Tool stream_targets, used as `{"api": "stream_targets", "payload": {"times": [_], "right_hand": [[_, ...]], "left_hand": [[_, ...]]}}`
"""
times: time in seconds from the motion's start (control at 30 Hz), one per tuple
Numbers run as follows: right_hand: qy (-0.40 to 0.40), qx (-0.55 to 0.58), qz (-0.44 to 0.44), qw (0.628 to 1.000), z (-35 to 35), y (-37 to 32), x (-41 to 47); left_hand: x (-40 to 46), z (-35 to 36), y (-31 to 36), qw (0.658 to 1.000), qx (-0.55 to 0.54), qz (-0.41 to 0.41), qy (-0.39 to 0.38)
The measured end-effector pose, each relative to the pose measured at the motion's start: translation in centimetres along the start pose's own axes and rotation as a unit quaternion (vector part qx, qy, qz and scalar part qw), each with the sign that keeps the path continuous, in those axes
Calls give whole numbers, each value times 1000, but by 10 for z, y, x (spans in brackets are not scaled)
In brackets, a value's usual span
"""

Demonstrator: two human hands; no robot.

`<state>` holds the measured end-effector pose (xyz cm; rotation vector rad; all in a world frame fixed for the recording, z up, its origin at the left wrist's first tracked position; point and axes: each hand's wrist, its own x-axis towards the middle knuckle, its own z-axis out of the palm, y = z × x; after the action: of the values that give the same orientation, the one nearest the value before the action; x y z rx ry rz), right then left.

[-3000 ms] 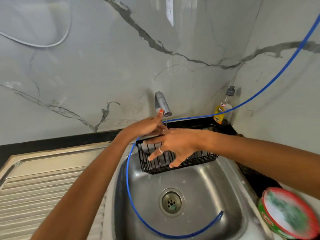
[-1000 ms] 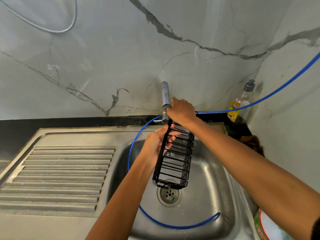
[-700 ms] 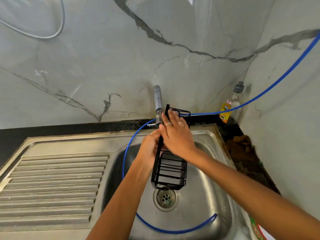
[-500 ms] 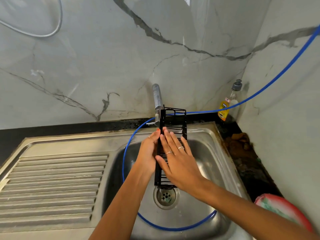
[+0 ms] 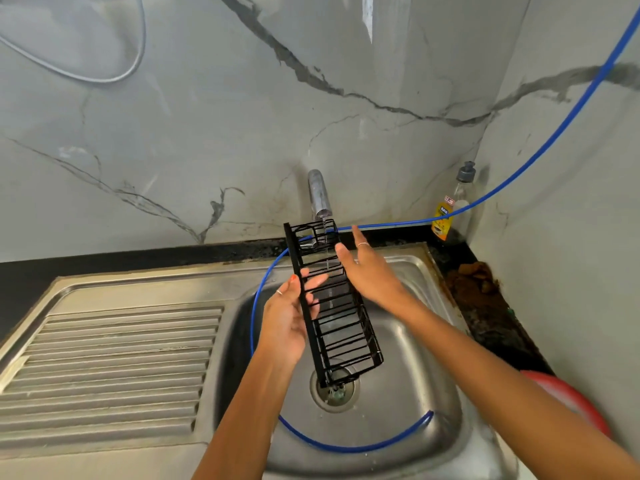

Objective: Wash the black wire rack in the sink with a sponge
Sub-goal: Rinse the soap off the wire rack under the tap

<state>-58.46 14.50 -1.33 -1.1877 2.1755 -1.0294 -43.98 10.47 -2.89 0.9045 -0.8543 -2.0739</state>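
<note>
Obs: the black wire rack [image 5: 334,301] stands on end over the sink [image 5: 408,386], tilted, top end under the tap [image 5: 319,195], lower end just above the drain [image 5: 334,389]. A thin stream of water runs down through the upper wires.

Hands: your left hand [image 5: 289,315] grips the rack's solid left rail, thumb in front and fingers curled through the wires. Your right hand [image 5: 369,271] is held flat with fingers straight, beside the rack's right edge; it holds nothing, and whether it touches the wires I cannot tell.

Step in hand (judged): rinsing, with no sponge on the rack yet.

How to do it well:
- Keep the left grip on the rail, not the thin wires; wet painted metal is likely slippery.
- Turn the rack slowly so the stream reaches each rung, not only the top cells.
- Hold the lower end over the basin so runoff goes to the drain.
- Mind the blue hose [image 5: 258,306] looped in the basin behind and below the rack; a corner could snag it.
- When scrubbing, work along each wire and into the corner joints.

Not resolved:
- No sponge is visible anywhere.
- A red-rimmed container [image 5: 568,398] at right is cut off by your right forearm; contents unseen.
- The bottle [image 5: 452,211] in the corner has a label too small to read.
- Brown residue on the tabletop [image 5: 478,289] beside the sink, nature unclear.
</note>
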Motion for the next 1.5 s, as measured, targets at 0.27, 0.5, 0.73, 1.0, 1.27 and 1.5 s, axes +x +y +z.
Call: {"api": "stream_targets", "payload": {"times": [0.27,0.5,0.73,1.0,1.27,1.5], "right_hand": [[-51,227,72,970,12,-10,11],[25,280,145,949,17,-16,34],[-20,88,145,985,30,-30,54],[-129,-66,161,976,19,-53,64],[-200,-153,116,961,8,-65,57],[-226,-216,-81,947,-21,-54,26]], "left_hand": [[-5,-13,3,998,-56,-16,12],[6,-14,4,996,-60,-61,31],[27,-6,2,967,144,-113,179],[12,-1,-2,933,329,-131,62],[19,5,-5,945,288,-113,109],[18,2,-4,947,295,-57,116]]}}
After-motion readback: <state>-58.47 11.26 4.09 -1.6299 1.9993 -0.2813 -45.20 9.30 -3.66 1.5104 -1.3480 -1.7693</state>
